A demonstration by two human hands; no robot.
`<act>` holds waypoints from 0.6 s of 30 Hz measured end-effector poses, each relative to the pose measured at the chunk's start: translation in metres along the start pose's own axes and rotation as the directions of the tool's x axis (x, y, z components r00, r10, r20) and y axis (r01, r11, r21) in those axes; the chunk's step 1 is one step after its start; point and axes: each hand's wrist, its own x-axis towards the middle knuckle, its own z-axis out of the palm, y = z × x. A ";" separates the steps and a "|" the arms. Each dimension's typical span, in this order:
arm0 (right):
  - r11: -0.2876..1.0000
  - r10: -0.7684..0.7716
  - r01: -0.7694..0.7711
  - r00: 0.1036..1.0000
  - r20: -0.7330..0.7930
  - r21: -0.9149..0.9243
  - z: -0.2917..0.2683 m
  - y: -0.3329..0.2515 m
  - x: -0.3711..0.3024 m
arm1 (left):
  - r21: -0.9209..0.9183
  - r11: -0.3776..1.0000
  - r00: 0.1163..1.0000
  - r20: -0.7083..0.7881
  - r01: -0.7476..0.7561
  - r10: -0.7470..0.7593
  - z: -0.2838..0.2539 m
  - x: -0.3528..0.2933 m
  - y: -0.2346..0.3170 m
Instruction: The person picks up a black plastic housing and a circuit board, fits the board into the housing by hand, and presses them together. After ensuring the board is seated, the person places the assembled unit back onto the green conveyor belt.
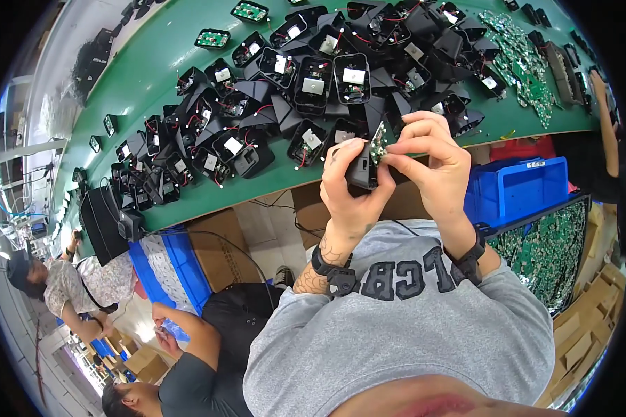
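My left hand (344,191) grips a small black plastic housing (361,172) with its fingers wrapped round the sides. Close against that housing, a green circuit board (378,144) stands on edge, pinched between the thumb and fingertips of my right hand (431,156). Whether the board touches the housing inside is hidden. Just beyond both hands, many black housings (313,85) are heaped on the green table (254,191), some with silver plates and red wires inside.
A pile of loose circuit boards (522,59) lies at the far right. Below the table edge stand a blue bin (522,187) and a tray of green boards (546,254). Cardboard boxes (212,243) sit underneath. A co-worker in black (209,347) is at my left.
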 end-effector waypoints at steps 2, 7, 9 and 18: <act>0.996 -0.031 0.035 0.998 0.053 -0.086 -0.002 -0.005 0.003 | 0.034 0.999 1.000 0.000 -0.019 0.019 -0.001 0.002 0.001; 0.986 -0.034 0.046 0.996 0.083 -0.157 -0.007 -0.008 0.006 | 0.035 0.995 0.995 0.036 -0.096 0.094 -0.001 0.005 -0.002; 0.982 -0.029 0.046 0.995 0.091 -0.181 -0.009 -0.010 0.009 | 0.019 0.996 0.996 0.045 -0.084 0.083 -0.002 0.005 -0.004; 0.953 0.014 0.092 0.940 0.342 -0.289 -0.029 -0.025 0.030 | -0.001 0.998 0.981 0.186 -0.057 0.056 -0.008 0.004 -0.006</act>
